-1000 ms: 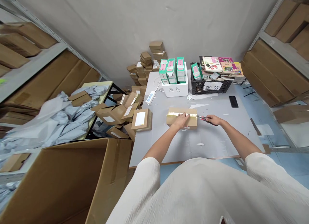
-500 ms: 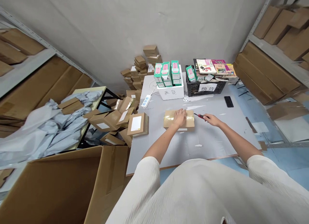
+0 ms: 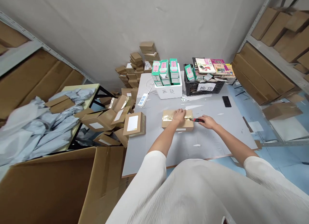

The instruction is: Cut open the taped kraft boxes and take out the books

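Observation:
A small cardboard box (image 3: pixel 167 124) with shiny clear tape along its top lies on the grey table (image 3: pixel 154 150). My left hand (image 3: pixel 179 116) presses down on the box top, fingers extended over the tape. A red and black utility knife (image 3: pixel 199 120) is gripped in my right hand (image 3: pixel 208 122). Its tip meets the right end of the taped seam on the box. Part of the tape is hidden under my left hand.
A taped box with a white label (image 3: pixel 134 124) stands at the table's left edge. Behind are a white bin (image 3: pixel 170 92), a black crate (image 3: pixel 193 89) of books and a power strip (image 3: pixel 143 100). A phone (image 3: pixel 226 101) lies right. A large open carton (image 3: pixel 106 172) stands lower left.
My right hand has moved left and slightly down, bringing the knife's tip to the box's seam. My left hand stays on the box. The view has shifted slightly.

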Motion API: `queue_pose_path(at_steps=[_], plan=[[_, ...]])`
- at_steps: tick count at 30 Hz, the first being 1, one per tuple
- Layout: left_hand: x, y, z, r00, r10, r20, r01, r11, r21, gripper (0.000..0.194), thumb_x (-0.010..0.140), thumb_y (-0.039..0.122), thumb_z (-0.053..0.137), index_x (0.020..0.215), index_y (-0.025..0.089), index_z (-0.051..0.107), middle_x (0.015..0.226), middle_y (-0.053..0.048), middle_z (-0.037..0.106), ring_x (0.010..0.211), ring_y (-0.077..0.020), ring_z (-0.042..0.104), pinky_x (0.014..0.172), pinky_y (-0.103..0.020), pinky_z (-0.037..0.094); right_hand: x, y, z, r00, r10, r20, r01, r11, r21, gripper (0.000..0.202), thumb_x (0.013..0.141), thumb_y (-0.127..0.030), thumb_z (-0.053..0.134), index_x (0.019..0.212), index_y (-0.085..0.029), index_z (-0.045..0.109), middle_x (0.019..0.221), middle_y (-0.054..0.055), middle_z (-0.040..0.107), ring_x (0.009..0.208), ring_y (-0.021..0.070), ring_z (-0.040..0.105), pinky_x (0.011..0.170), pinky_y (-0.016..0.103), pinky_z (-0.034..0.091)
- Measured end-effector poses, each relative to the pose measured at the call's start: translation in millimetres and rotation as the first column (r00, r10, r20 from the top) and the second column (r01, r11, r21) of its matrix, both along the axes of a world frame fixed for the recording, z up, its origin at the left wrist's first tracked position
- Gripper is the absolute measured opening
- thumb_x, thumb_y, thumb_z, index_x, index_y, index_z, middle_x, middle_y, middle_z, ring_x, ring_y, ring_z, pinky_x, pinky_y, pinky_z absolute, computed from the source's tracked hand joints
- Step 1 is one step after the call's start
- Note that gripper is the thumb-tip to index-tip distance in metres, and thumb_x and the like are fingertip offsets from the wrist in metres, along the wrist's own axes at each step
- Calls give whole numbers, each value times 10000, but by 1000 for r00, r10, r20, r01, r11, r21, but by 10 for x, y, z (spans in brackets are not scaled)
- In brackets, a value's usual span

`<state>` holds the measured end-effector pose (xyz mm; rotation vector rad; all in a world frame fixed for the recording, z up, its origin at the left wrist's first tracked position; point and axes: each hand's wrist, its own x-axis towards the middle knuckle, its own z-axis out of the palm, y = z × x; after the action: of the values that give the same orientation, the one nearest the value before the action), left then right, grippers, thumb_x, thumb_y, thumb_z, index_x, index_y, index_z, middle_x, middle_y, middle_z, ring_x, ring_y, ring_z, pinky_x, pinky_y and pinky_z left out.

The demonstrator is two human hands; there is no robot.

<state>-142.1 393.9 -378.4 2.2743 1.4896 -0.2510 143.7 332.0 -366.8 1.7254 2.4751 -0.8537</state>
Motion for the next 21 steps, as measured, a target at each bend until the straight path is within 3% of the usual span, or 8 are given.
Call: queue_pose_path(at_steps=[8,14,21], plan=[[-41,-218,-64,998,10,67,-14,998,69,630,1086,365,411,1702,244,356,1749,-192,403,1654,-347,301,1329,-570,209,-41,-86,-35,994,-88,-64,89,996,12,399,1071,-407,642,1452,-324,730,1242,102,739,1128,286,705,959,352,532],[-45,-337,-137,995,50,86,-58,994,91,680,1088,396,397,1748,267,299,1792,-160,362,1679,-350,262,1351,-594,172,-58,-164,-106,990,-126,-70,128,991,27,423,1091,-399,609,1494,-303,697,1270,107,731,1163,281,697,989,352,530],[-60,-379,-245,991,67,118,-82,989,125,641,1105,417,386,1727,263,358,1790,-141,378,1673,-336,282,1362,-568,164,20,-153,-206,991,-119,-60,124,989,82,424,1071,-393,636,1478,-300,710,1291,109,741,1155,283,711,1010,366,538]])
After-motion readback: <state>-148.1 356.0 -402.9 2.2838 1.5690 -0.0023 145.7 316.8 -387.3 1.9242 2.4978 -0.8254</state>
